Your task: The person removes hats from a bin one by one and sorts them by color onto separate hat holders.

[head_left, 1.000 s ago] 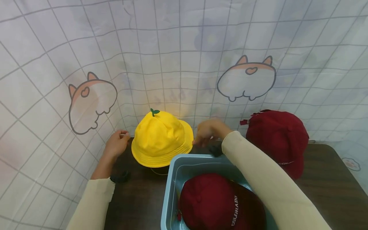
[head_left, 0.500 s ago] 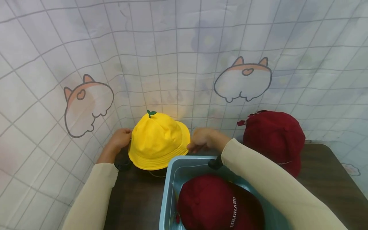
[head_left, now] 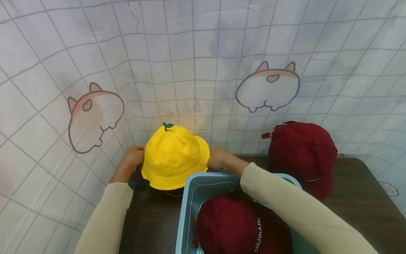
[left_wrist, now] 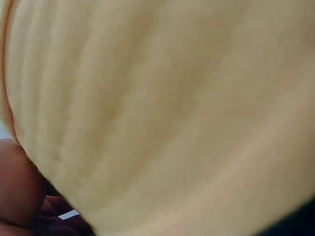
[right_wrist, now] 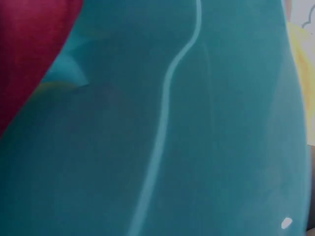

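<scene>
A yellow bucket hat [head_left: 172, 155] with a green sprout on top sits at the back left of the dark table. My left hand [head_left: 134, 157] grips its brim on the left side, and my right hand [head_left: 218, 158] pinches the brim on the right. Beneath the hat, whatever bears it is mostly hidden. The yellow brim [left_wrist: 157, 98] fills most of the left wrist view, with a bit of my left hand [left_wrist: 19, 187] at the lower left. In the right wrist view the hat [right_wrist: 302, 64] shows only as a strip beyond the bin wall.
A blue plastic bin [head_left: 184, 208] stands in front, under my right forearm. Inside lies a dark red COLORADO baseball cap [head_left: 228, 222]. Another dark red cap [head_left: 302, 151] sits at the back right of the table [head_left: 352, 187]. A grid-patterned curtain [head_left: 203, 42] hangs behind.
My left hand has moved right onto the hat's brim, and my right hand has moved slightly left to its other side. The view has shifted a little; the hat stays in place.
</scene>
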